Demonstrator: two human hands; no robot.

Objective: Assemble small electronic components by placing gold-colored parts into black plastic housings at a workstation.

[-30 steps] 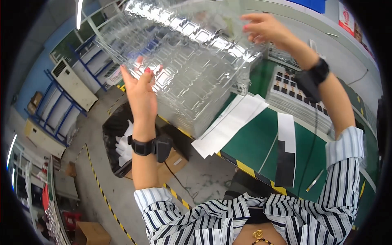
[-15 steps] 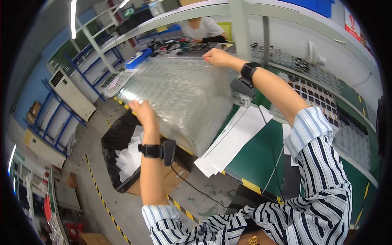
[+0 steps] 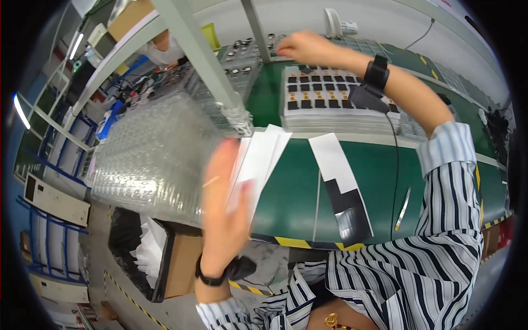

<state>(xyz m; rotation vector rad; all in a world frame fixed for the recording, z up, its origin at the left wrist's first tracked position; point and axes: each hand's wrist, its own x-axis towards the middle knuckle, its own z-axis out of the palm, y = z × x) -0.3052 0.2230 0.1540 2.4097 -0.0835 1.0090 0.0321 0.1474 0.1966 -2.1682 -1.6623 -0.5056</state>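
Green matting is covering the desk, with white paper sheets and a black-and-white strip lying on it. At the desk's left edge, clear plastic trays are sitting in a stack. The left hand is hanging open just beside them (blurred, fingers spread, holding nothing). The right hand is reaching far across, fingers curling onto a tray of small black parts; whether it is gripping anything cannot be told.
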